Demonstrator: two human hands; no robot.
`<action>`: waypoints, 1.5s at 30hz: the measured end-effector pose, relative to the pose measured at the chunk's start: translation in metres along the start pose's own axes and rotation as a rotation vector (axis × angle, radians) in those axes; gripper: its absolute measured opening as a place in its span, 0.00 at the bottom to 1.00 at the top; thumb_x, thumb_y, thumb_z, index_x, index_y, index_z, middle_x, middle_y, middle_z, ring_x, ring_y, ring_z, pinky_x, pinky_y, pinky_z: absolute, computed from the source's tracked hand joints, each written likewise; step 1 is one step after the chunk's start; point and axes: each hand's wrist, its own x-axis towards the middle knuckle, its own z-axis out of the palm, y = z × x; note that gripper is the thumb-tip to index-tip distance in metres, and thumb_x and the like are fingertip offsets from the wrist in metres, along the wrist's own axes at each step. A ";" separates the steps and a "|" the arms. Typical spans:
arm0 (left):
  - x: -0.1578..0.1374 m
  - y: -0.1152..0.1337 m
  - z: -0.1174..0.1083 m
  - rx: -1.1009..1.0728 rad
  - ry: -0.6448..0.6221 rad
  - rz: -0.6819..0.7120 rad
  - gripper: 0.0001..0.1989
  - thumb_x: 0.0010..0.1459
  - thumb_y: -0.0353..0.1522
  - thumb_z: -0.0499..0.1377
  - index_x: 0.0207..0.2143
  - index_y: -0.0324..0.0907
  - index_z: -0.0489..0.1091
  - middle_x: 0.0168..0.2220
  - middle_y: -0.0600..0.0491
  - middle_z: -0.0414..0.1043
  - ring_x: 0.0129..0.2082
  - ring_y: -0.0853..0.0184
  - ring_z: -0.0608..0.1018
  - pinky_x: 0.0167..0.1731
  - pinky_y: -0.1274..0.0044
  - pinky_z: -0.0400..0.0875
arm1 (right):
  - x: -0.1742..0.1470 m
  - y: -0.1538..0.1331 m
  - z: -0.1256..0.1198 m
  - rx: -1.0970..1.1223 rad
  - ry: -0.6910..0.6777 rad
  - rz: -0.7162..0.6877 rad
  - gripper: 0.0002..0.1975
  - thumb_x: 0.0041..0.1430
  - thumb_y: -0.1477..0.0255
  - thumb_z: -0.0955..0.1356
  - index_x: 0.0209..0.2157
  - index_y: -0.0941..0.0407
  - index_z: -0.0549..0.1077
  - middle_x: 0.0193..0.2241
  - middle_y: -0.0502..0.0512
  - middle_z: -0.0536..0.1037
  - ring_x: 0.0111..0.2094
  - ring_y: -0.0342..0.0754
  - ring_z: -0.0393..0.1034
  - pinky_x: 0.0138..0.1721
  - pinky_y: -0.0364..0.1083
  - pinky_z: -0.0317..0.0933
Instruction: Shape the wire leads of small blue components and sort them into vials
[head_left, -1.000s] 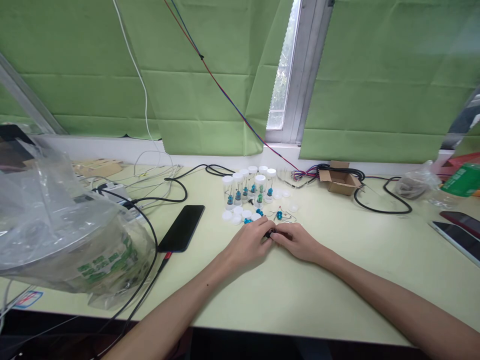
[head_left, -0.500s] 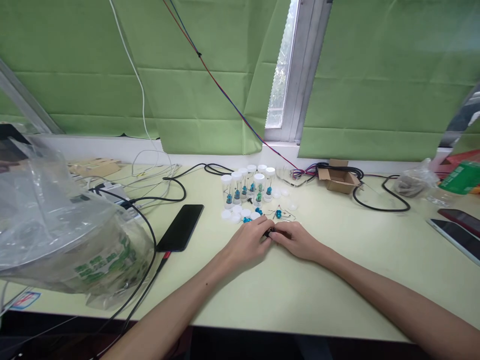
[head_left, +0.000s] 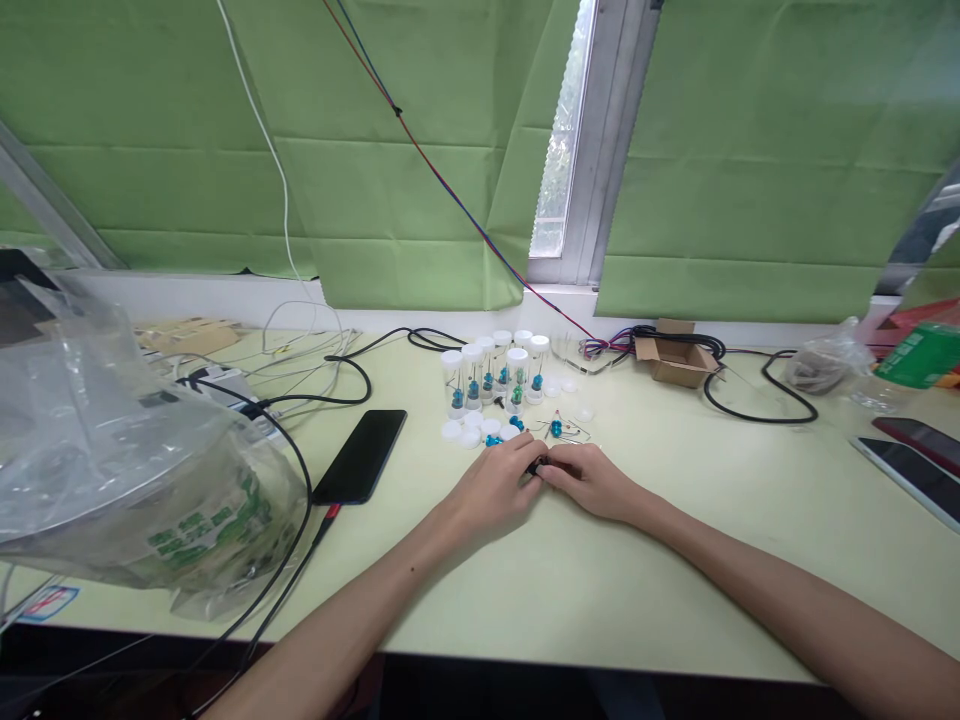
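A pale green desk (head_left: 675, 520) runs under a window hung with green blinds (head_left: 420, 150). On it, just in front of the cluster of capped vials (head_left: 495, 375), a small dark part (head_left: 538, 467) sits pinched between the two hands. The left hand (head_left: 495, 490) comes at it from the left and the right hand (head_left: 596, 482) from the right, so the fingertips of both meet on it; each grip is closed on the part, which rests at or just above the desk surface. It is too small to tell its long axis, and neither hand is clearly nearer. Between the vials and the hands lie loose white caps (head_left: 469, 432) and a few blue components (head_left: 556, 428) with thin leads. Left of the vials a black phone (head_left: 361, 456) lies flat, and farther left a crumpled plastic bag (head_left: 127, 450). Right of the vials stands a small open cardboard box (head_left: 675, 358), with a loop of black cable (head_left: 757, 400) beyond it.
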 end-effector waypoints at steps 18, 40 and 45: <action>-0.001 0.001 0.000 0.003 -0.009 -0.017 0.07 0.59 0.26 0.52 0.35 0.43 0.68 0.35 0.53 0.69 0.32 0.68 0.71 0.29 0.76 0.63 | 0.000 -0.001 -0.001 0.000 -0.001 -0.003 0.14 0.67 0.67 0.62 0.27 0.56 0.68 0.22 0.47 0.67 0.25 0.43 0.59 0.28 0.43 0.52; 0.000 0.001 -0.001 0.007 -0.008 0.003 0.08 0.59 0.26 0.52 0.36 0.43 0.70 0.35 0.53 0.70 0.33 0.67 0.72 0.30 0.76 0.64 | 0.001 -0.001 0.000 -0.005 0.001 -0.004 0.14 0.67 0.67 0.62 0.26 0.56 0.68 0.21 0.46 0.67 0.24 0.43 0.59 0.27 0.43 0.53; 0.000 0.000 0.000 0.008 -0.001 0.003 0.07 0.59 0.25 0.52 0.36 0.43 0.69 0.35 0.53 0.70 0.33 0.67 0.72 0.30 0.76 0.63 | 0.000 -0.001 0.000 -0.002 0.000 -0.004 0.15 0.67 0.66 0.62 0.27 0.55 0.69 0.22 0.47 0.68 0.24 0.43 0.60 0.27 0.43 0.53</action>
